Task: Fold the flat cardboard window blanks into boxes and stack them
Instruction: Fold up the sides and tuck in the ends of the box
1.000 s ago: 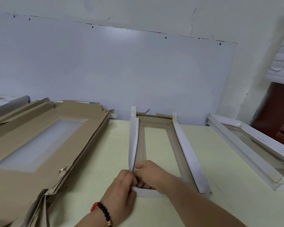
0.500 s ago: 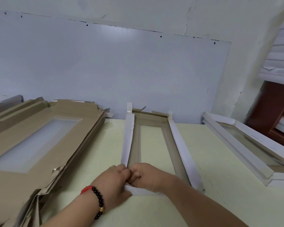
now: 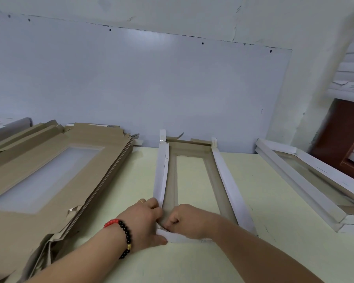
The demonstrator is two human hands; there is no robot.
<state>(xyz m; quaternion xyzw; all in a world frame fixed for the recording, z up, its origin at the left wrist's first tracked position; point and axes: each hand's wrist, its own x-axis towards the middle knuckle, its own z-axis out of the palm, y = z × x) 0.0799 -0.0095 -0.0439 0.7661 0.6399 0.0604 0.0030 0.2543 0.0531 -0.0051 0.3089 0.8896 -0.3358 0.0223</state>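
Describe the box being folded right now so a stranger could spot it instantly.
On the pale green table, find the brown stack of flat blanks at left and the finished boxes at right. Between them lies the half-folded box, the only one both hands touch.

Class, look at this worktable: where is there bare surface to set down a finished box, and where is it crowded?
Bare table runs between the pile of flat blanks and the half-folded box. A second strip lies between that box and the folded box on the right, and more near the front edge. The near-left box corner, under the left hand and right hand, is crowded.
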